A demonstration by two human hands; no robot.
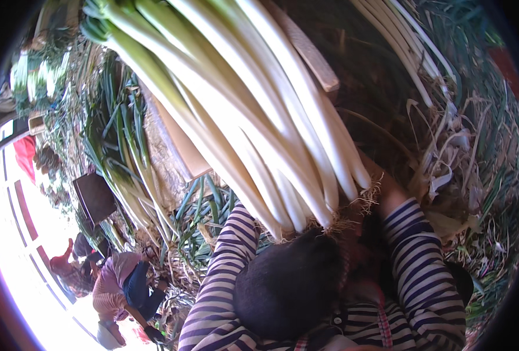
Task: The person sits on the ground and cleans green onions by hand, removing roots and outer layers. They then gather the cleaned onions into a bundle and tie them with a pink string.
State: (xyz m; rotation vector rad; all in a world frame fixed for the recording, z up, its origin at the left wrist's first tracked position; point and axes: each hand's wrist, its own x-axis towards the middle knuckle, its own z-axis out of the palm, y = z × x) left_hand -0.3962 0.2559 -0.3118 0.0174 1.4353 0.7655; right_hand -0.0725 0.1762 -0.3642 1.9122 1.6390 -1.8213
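Note:
A thick bundle of leeks or large Welsh onions (pixel 242 105) fills the middle, close to the camera. Its long white stalks turn green at the upper left, and the stringy roots (pixel 367 195) point down towards me. Both my arms, in striped sleeves, reach up to the bundle from below. My left hand is out of sight behind the stalks. On the right a bare forearm (pixel 389 188) shows beside the roots, but my right hand is hidden too. Just under the roots is a dark rounded shape (pixel 285 285), which I cannot identify for certain.
Behind the bundle are a wooden bar (pixel 312 52) and a flat board (pixel 180 145). More green onions lie at left (pixel 127 153) and upper right (pixel 408 44). Dry peelings (pixel 448 158) litter the right side. A person (pixel 119 285) bends over at lower left.

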